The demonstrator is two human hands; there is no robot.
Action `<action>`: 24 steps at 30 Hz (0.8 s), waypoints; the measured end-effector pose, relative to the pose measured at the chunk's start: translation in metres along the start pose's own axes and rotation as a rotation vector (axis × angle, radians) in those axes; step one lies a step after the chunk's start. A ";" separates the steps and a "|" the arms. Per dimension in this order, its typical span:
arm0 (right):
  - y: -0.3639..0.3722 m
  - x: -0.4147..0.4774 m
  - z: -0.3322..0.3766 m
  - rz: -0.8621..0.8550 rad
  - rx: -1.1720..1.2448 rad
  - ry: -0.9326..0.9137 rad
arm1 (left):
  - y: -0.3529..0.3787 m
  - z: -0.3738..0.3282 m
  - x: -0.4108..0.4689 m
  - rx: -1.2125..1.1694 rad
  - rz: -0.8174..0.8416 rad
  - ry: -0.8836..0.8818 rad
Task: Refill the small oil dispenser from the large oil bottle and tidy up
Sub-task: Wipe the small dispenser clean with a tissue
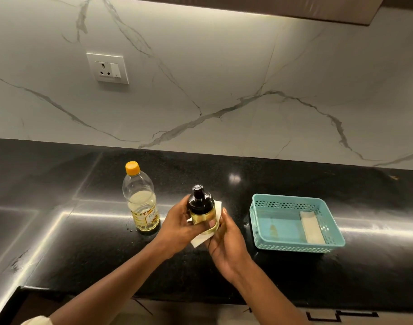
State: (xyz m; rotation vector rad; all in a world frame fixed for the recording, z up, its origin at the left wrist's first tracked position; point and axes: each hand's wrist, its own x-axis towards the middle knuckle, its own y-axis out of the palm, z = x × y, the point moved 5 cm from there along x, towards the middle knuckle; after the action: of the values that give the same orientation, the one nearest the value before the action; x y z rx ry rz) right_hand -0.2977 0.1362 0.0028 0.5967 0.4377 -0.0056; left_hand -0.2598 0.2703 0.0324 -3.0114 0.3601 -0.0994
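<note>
Left hand (177, 225) grips the small oil dispenser (202, 211); right hand (226, 240) presses a tissue (200, 241) around it. Oily glass seems slippery, so hold the body.

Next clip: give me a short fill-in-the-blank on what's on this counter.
1. The big bottle has a ____ cap.
2. Both hands hold the dispenser against a white ____.
3. The basket stands to the ____ of the dispenser.
4. The dispenser's top is coloured ____.

Missing words: yellow; tissue; right; black
</note>
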 end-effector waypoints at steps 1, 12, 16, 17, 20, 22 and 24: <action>0.000 0.002 -0.001 0.026 0.088 0.036 | -0.001 -0.001 0.000 0.006 0.012 0.004; -0.001 0.013 0.002 0.099 0.277 0.137 | -0.007 -0.025 -0.001 0.133 0.205 0.100; 0.010 0.000 -0.009 0.165 0.322 0.232 | -0.010 -0.031 -0.001 0.138 0.269 0.093; 0.010 -0.001 -0.009 0.161 0.345 0.232 | -0.012 -0.032 -0.001 0.120 0.287 0.080; 0.011 -0.001 -0.005 0.145 0.435 0.190 | -0.014 -0.034 0.000 0.044 0.326 0.056; 0.010 0.002 -0.004 0.132 0.458 0.170 | -0.011 -0.034 0.001 -0.001 0.321 0.045; 0.008 0.004 -0.006 0.109 0.470 0.155 | -0.006 -0.030 0.001 -0.013 0.230 0.035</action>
State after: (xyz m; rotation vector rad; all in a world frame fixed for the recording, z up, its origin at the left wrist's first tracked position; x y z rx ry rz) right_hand -0.2958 0.1464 0.0007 1.0881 0.5580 0.0435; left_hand -0.2594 0.2729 0.0634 -2.9584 0.7095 -0.1304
